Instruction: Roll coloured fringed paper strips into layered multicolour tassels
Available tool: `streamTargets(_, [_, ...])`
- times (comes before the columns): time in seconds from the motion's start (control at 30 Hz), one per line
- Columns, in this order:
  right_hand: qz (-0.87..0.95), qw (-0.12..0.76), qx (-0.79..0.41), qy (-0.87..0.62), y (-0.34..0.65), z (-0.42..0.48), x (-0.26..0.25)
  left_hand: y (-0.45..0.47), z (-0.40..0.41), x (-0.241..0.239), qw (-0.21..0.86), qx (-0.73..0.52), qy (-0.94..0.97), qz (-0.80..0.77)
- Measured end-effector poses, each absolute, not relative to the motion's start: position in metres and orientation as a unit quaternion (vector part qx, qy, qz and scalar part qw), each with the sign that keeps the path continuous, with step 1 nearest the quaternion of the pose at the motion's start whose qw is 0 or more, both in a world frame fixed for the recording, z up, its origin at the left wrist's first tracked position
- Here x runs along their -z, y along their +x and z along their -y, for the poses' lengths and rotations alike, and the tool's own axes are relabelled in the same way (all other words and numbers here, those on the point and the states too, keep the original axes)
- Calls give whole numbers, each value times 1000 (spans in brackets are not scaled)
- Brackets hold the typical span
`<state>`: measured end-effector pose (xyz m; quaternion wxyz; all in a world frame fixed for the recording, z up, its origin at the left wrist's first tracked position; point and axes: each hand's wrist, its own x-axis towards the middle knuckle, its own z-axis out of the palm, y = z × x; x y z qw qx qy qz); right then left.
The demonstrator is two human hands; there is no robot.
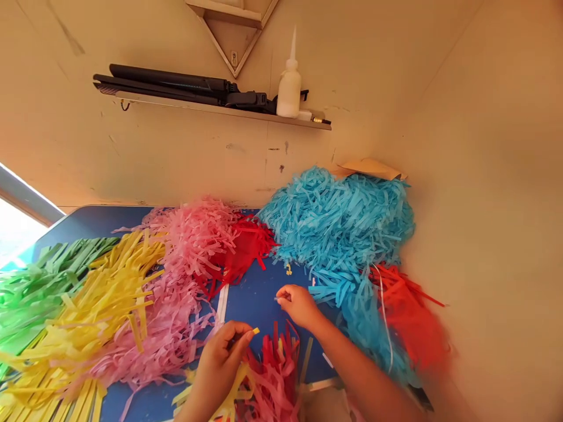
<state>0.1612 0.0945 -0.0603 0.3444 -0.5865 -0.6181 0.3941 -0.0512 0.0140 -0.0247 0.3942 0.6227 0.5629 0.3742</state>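
My left hand [222, 366] is closed in a pinch, and the short end of a yellow paper strip [255, 331] pokes out between thumb and forefinger. Up and to the right, my right hand [299, 306] also pinches over the blue tabletop [255, 299]; a tiny pale bit shows at its fingertips, too small to name. Just below and between the hands lies a bunch of dark pink and red fringed paper [275, 375]. Yellow fringe [235, 398] hangs beside it, partly hidden by my left hand and wrist.
Piles of green [33, 299], yellow [101, 305] and pink fringed paper [196, 237] cover the left. A large blue fringe heap [343, 220] stands back right, near red paper [409, 316] and a white cord [384, 310]. The wall shelf [197, 108] holds a hair straightener [176, 85] and squeeze bottle [289, 91].
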Motion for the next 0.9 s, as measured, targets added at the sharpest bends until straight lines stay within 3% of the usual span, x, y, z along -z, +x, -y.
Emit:
streamTargets(0.27, [607, 409, -381, -565, 138, -206, -8, -43, -8, 17, 376, -359, 668, -533])
streamTargets(0.6, [665, 223, -247, -668, 209, -160, 39, -54, -12, 29, 397, -351, 655, -539])
streamTargets(0.73, [731, 221, -207, -612, 176, -175, 26, -41, -13, 30, 405, -352, 658, -529])
streamTargets(0.9, [785, 236, -157, -551, 117, -246, -11, -32, -18, 68, 404, -401, 626, -533])
